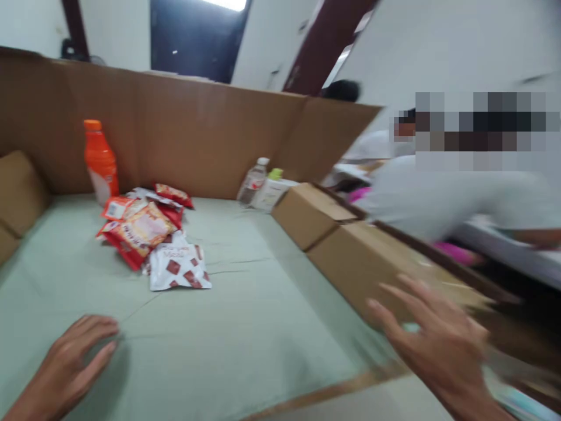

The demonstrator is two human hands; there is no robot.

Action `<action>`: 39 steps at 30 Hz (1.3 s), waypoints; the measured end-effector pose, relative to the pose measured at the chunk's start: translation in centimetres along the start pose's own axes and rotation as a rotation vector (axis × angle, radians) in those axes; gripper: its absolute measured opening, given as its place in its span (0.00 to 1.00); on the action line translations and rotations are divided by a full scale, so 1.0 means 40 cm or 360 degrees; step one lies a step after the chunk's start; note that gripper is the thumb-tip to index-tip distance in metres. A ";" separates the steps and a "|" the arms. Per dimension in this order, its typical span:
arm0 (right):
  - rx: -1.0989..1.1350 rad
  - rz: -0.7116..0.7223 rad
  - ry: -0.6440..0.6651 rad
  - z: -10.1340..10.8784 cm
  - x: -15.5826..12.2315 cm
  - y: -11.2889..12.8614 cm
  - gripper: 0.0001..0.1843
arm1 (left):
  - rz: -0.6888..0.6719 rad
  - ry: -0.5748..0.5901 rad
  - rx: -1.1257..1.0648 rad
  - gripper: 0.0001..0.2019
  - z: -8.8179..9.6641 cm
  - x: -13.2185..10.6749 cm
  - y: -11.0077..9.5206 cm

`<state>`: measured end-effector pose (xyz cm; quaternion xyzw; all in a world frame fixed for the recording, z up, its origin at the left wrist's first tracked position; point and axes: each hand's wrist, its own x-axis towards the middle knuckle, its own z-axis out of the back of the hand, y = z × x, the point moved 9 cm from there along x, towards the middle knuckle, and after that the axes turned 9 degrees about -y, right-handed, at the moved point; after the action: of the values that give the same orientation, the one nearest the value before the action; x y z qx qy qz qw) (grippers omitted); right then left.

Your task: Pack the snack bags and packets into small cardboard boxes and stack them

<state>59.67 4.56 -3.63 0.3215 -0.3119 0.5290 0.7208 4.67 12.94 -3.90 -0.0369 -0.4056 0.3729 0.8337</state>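
Observation:
My left hand [76, 356] hovers low over the pale green table surface [245, 327] at the lower left, fingers apart and holding nothing. On the right, my right hand [433, 333] is spread, somewhat blurred, in front of a cardboard box [359, 257]; whether it touches the box I cannot tell. Beyond my left hand lies a loose pile of snack packets: a white packet with brown squares [179, 266] in front, a red and yellow packet [142, 231] behind it, and a small red packet [173, 195] at the back.
An orange bottle [100, 164] stands behind the packets. A clear plastic bottle [254, 182] and a white bottle with a green cap [272, 192] lean near the back right corner. A tall cardboard wall [188, 134] closes the back. Another person [421, 196] bends over at the right.

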 end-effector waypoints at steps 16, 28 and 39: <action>0.0728 0.0598 0.0645 -0.435 -0.218 0.789 0.29 | 0.0732 -0.0804 0.1231 0.22 0.571 -0.048 0.169; 0.0705 0.0571 0.0615 -0.393 -0.156 0.779 0.20 | 0.0931 -0.0483 0.0815 0.15 0.530 -0.058 0.273; 0.1168 0.0227 0.0468 -0.153 -0.044 0.660 0.18 | 0.0063 -0.0016 -0.0143 0.22 0.280 -0.009 -0.128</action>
<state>34.50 14.60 -5.19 0.4559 -0.0174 0.6943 0.5565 -0.31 6.32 5.24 -0.0805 -0.4253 0.3709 0.8217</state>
